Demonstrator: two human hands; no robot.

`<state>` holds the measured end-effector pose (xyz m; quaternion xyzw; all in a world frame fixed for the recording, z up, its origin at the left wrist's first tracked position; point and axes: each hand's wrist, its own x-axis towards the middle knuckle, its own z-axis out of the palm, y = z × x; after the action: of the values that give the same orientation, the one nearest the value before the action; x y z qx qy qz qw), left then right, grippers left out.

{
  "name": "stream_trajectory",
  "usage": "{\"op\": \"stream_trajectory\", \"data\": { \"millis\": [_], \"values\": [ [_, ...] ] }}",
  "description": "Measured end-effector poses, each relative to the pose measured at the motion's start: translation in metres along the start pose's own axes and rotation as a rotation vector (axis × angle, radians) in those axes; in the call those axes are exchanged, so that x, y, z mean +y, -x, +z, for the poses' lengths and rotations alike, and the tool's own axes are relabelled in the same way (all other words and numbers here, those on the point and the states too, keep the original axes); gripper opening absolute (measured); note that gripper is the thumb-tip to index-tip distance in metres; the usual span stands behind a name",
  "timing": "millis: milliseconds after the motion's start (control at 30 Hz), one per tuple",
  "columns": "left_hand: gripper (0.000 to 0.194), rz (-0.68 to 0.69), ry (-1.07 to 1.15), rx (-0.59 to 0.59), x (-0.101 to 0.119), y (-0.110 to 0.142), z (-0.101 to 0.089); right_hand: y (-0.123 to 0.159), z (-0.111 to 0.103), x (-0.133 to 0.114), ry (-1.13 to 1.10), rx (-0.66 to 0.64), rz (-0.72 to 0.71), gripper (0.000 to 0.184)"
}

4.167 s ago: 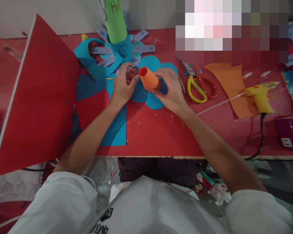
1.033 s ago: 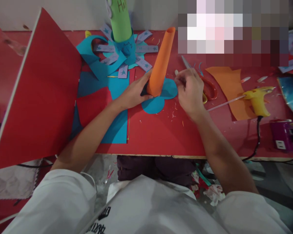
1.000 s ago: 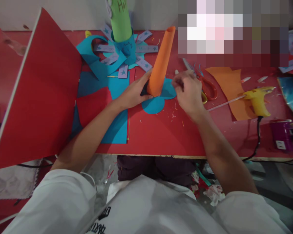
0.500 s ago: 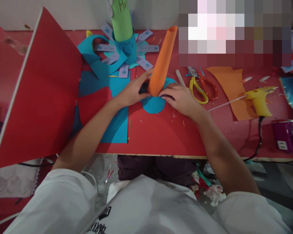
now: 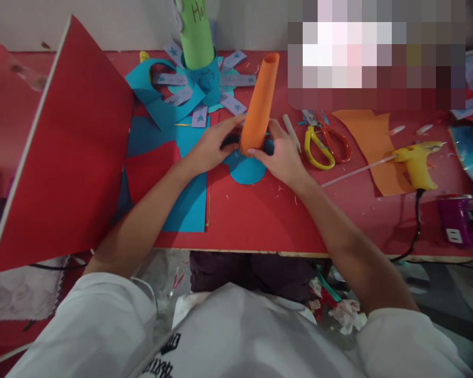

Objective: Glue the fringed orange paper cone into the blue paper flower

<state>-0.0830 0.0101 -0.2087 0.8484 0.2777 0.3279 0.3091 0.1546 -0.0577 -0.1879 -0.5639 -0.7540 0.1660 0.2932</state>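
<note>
An orange paper tube (image 5: pixel 260 100), narrower at the top, leans slightly right above a blue paper flower (image 5: pixel 247 169) on the table. My left hand (image 5: pixel 213 144) is curved round the tube's lower left side, with thumb and fingers against it. My right hand (image 5: pixel 283 152) grips the lower right side, its thumb across the front near the bottom rim. Both hands cover much of the blue petals. Whether the tube's base is fixed to the flower cannot be seen. Close to my right hand lie a thin whitish stick (image 5: pixel 291 132) and scissors (image 5: pixel 319 147) with yellow and red handles.
A yellow glue gun (image 5: pixel 420 163) rests on orange paper (image 5: pixel 364 131) at right, near a purple box (image 5: pixel 463 218). Behind stands a green paper cylinder (image 5: pixel 197 39) in a blue base. At left are an upright red board (image 5: pixel 71 157) and blue sheets (image 5: pixel 189 205).
Earlier the tube pointed toward me; now it stands over the flower. My right hand came from near the scissors to the tube's base and now grips its side. The tube's top tipped slightly left.
</note>
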Motion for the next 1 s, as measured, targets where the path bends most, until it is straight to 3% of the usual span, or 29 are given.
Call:
{"op": "stream_trajectory", "data": {
  "millis": [133,367,633,833,1000],
  "values": [
    [0.054,-0.094,-0.153,0.149,0.012,0.004,-0.009,0.002,-0.001,-0.003,-0.022,0.056,0.033,0.047],
    [0.056,-0.158,-0.322,0.079,0.022,0.013,-0.003,0.008,-0.006,-0.012,0.036,0.158,0.106,0.051],
    [0.048,-0.225,-0.362,0.102,0.03,0.014,0.017,0.015,-0.007,-0.021,0.132,0.153,0.042,0.058],
    [0.048,-0.142,-0.416,0.173,0.026,0.015,0.024,0.016,-0.009,-0.021,0.204,0.159,0.026,0.057],
    [0.045,-0.166,-0.372,0.121,0.026,0.015,0.023,0.014,-0.004,-0.016,0.201,0.162,-0.006,0.054]
  ]
}}
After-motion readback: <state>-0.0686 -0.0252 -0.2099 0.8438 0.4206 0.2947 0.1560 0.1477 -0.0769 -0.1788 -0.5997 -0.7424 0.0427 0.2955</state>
